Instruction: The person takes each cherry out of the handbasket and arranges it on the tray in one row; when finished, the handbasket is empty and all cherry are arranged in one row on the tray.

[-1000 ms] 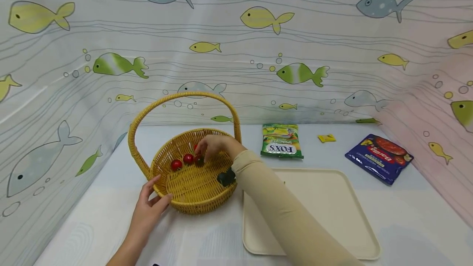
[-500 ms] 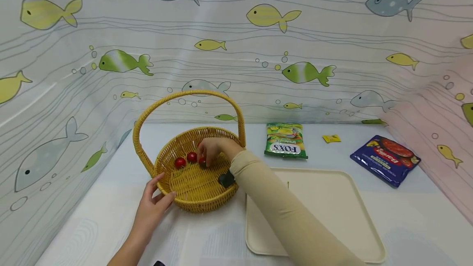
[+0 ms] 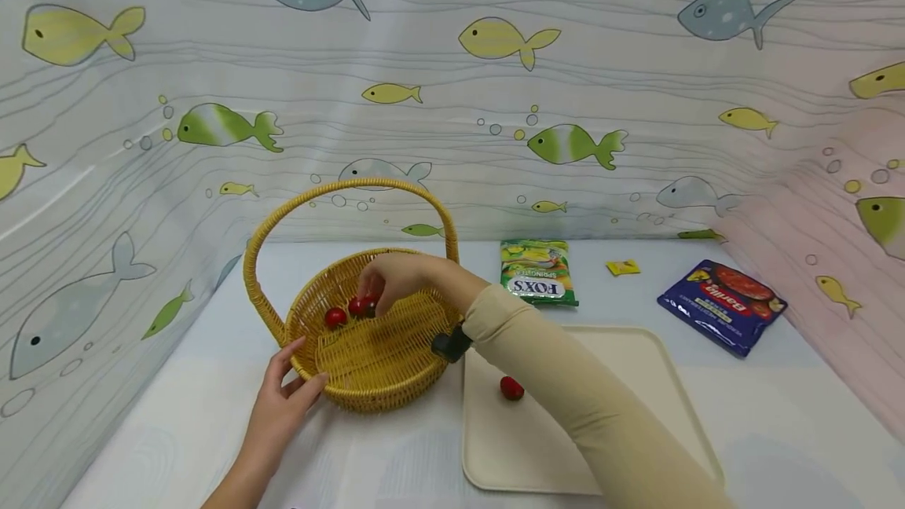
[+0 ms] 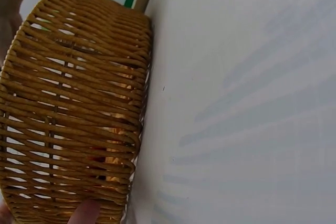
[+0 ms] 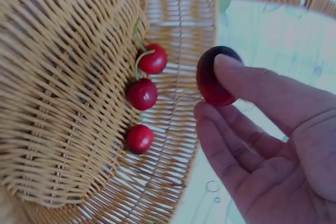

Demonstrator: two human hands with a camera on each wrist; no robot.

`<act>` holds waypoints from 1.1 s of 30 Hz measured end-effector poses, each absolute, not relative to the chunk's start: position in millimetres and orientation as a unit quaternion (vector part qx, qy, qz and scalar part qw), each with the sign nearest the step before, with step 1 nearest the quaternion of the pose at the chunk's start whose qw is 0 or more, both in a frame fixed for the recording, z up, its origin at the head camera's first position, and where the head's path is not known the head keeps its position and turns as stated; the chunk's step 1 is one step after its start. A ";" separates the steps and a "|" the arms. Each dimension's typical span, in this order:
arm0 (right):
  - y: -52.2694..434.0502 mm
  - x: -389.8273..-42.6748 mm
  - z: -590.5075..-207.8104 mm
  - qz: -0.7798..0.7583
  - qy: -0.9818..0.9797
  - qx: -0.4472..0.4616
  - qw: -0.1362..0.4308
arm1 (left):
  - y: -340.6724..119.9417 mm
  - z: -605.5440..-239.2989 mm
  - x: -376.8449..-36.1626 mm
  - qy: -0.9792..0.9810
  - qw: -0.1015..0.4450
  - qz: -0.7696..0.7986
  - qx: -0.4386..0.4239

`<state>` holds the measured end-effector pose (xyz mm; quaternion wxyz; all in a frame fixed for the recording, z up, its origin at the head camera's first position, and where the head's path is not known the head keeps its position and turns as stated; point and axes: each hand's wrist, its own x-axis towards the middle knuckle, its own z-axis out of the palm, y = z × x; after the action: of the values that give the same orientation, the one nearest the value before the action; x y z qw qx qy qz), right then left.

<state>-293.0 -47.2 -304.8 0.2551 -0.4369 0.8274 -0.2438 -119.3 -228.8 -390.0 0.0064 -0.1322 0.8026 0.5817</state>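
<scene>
While the right hand (image 5: 262,145) pinches 1 dark cherry (image 5: 214,77) by fingertip and thumb above the basket (image 3: 368,371), its round, smooth skin could slip back among 3 cherries (image 5: 142,94); the left hand (image 3: 279,407) steadies the rim, fingers relaxed.

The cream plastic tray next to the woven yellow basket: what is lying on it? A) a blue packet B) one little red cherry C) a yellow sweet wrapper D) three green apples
B. The head view shows a single small red cherry lying on the cream plastic tray, close to its left edge beside the woven yellow basket; the rest of the visible tray surface is bare.
</scene>
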 end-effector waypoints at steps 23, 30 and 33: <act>48.2 -224.4 -296.3 -0.316 0.794 -0.501 0.134 | -230.1 -394.3 -121.4 0.801 0.003 0.586 -0.124; 79.4 -206.9 -304.9 -0.322 0.796 -0.500 0.110 | -231.4 -393.8 -121.2 0.801 0.010 0.586 -0.121; 92.3 -201.0 -309.9 -0.331 0.796 -0.495 0.106 | -231.6 -394.2 -121.5 0.802 0.012 0.585 -0.122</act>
<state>-201.0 92.3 -309.9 0.1056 -0.4950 0.7964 -0.3311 -121.5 -231.6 -394.2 0.0115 -0.1223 0.8016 0.5851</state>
